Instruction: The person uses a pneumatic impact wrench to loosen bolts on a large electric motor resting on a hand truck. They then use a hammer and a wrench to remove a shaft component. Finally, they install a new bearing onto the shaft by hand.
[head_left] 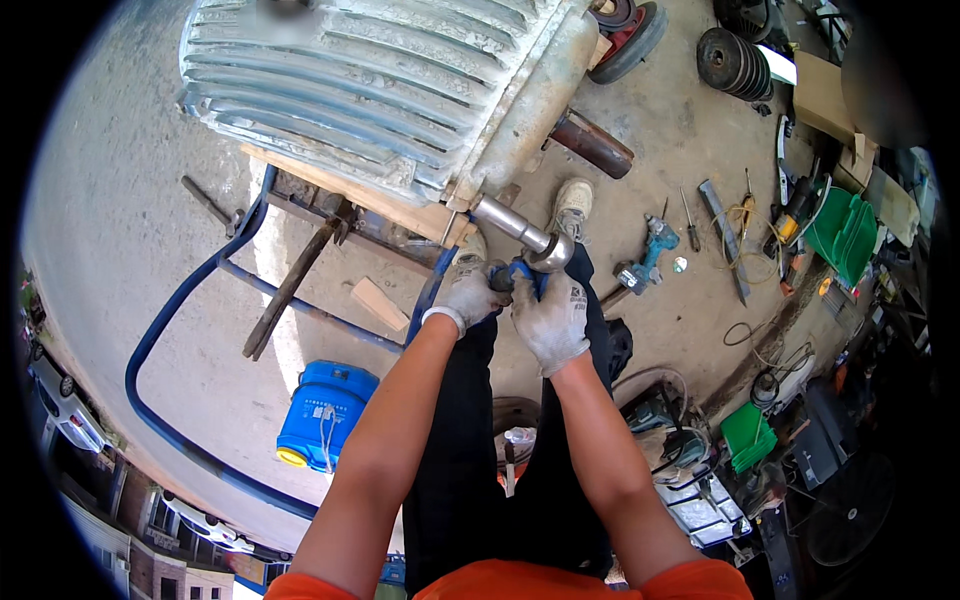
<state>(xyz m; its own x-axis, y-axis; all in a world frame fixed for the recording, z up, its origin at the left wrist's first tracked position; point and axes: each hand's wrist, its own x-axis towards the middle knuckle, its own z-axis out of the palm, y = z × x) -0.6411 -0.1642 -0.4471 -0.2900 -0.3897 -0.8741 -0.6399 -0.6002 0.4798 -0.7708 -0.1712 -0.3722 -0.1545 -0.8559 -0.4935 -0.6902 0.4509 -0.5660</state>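
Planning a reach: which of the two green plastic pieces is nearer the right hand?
The lower green piece; the upper green piece, larger in view, lies farther from the right hand.

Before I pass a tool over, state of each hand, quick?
Left hand: closed; anything inside can't be told.
Right hand: closed, seemingly around a blue piece.

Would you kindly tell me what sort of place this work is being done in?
It looks like a repair yard, probably outdoors: a big finned casing is being worked on, a drill and a screwdriver lie on the ground, and a white car stands beyond.
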